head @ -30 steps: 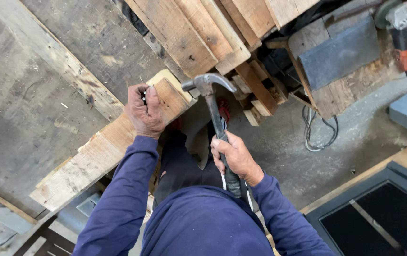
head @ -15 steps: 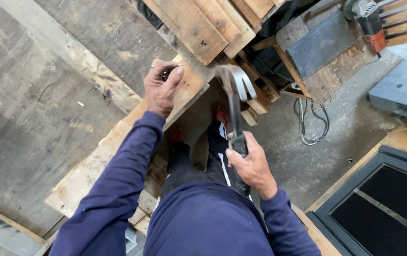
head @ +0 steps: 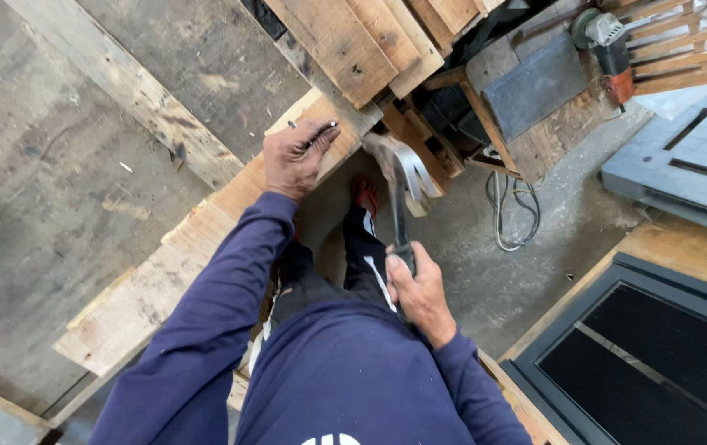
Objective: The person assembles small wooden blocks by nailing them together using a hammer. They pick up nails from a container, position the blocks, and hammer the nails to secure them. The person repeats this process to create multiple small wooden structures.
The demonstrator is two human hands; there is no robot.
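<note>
Head view, looking straight down over the person's torso. Hammer head (head: 405, 169) is motion-blurred at frame centre, claw shape barely readable; the handle runs down into the right hand (head: 419, 290), which hides its lower end. Legs and one red-toed shoe (head: 362, 191) partly covered by the blue sleeves and the plank. Lower frame edge cuts off the torso.

Right hand: fist clenched tight round the hammer handle, centre of frame, just below the blurred head.

Left hand (head: 296, 156): upper centre, palm pressed down on the end of a long wooden plank (head: 164, 272), fingers curled, pinching a thin dark nail (head: 320, 132); can't tell whether its tip touches the wood. Plank runs diagonally to the lower left of frame.

Around: stacked pallet boards (head: 353, 41) top centre, angle grinder (head: 609, 41) upper right, loose cable (head: 514, 214) on the concrete floor, grey plastic pallet (head: 683, 165) right edge, dark framed panel (head: 658, 354) lower right.
</note>
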